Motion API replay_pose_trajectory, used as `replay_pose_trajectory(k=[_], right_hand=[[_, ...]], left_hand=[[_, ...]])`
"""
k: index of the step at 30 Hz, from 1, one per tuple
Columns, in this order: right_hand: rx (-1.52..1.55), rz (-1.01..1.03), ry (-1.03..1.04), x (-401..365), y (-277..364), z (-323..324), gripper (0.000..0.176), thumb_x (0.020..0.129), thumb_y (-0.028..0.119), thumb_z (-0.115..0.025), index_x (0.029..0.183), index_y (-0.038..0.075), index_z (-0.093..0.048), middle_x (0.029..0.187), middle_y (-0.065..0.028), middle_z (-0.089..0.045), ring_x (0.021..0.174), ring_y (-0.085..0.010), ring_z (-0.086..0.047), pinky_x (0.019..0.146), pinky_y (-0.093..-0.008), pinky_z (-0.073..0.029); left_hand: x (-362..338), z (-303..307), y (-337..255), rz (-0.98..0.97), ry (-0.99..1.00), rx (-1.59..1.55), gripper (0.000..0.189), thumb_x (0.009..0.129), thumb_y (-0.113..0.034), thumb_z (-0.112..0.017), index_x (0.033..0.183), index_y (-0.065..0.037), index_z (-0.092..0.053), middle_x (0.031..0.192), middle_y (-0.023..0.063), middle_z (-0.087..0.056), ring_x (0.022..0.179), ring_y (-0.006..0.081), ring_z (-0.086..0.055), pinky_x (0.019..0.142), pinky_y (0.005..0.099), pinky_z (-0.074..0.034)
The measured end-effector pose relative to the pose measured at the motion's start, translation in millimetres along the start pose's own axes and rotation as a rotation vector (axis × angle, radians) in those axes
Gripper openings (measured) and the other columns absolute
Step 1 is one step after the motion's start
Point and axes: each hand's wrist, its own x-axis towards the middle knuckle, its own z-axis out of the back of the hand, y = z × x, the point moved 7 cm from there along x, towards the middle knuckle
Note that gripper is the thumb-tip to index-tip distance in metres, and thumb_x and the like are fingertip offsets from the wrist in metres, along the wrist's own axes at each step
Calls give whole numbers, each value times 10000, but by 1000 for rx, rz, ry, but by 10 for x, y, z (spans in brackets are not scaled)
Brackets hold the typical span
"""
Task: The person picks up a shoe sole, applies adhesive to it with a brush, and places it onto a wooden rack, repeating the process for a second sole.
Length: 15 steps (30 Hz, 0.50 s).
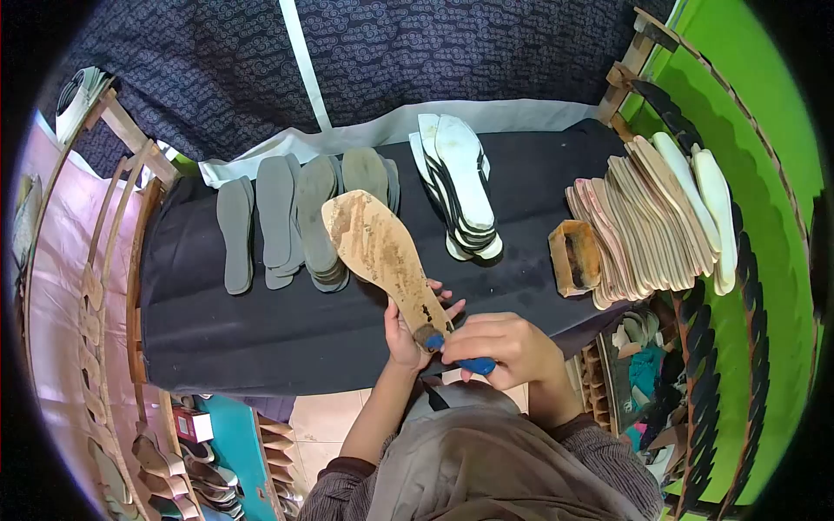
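Note:
A tan shoe sole (375, 243) with brown smears is held up over the table, its wide end pointing away and up to the left. My left hand (403, 340) grips it from beneath near the narrow end, fingertips showing past its right edge. My right hand (512, 347) is closed around a blue-handled brush (474, 365). Its brown, crusted tip lies against the sole's narrow end, where some dark streaks show. Just beyond the sole are stacks of grey soles (317, 213).
White soles with black edges (460, 174) are stacked at the table's middle back. On the right, a long row of beige soles (651, 217) stands beside a stained brown box (574, 258). Racks with shoe parts (156, 464) flank the black-covered table (261, 347).

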Motion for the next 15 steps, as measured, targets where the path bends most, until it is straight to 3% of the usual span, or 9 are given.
replay_pose_trajectory(k=[4, 9, 13, 15], right_hand=[[-59, 38, -89, -17, 15, 19, 270, 607, 8, -685, 869, 44, -637, 873, -77, -638, 782, -282, -612, 693, -353, -502], [51, -52, 41, -93, -73, -15, 261, 591, -34, -652, 843, 32, -631, 823, -89, -639, 744, -290, -616, 648, -345, -497], [-72, -35, -153, -104, -97, 138, 271, 578, -35, -655, 839, 31, -627, 811, -102, -640, 714, -291, -614, 625, -346, -495], [-68, 4, -135, -82, -43, 132, 271, 578, -31, -661, 840, 32, -627, 812, -102, -641, 710, -289, -614, 625, -346, -496]], left_hand=[[-3, 18, -26, -12, -47, -21, 551, 936, -504, -252, 1199, -61, -445, 1114, 97, -472, 1045, 250, -485, 976, 541, -390], [17, 59, -22, -45, -9, -57, 557, 938, -508, -254, 1201, -57, -449, 1122, 106, -476, 1054, 262, -491, 989, 535, -380], [6, 48, -23, -41, -26, -56, 564, 940, -509, -256, 1208, -52, -449, 1119, 111, -482, 1068, 273, -495, 999, 532, -371], [9, 39, -30, -40, -11, -69, 568, 941, -507, -257, 1208, -47, -454, 1114, 115, -490, 1073, 284, -498, 1005, 532, -364]])
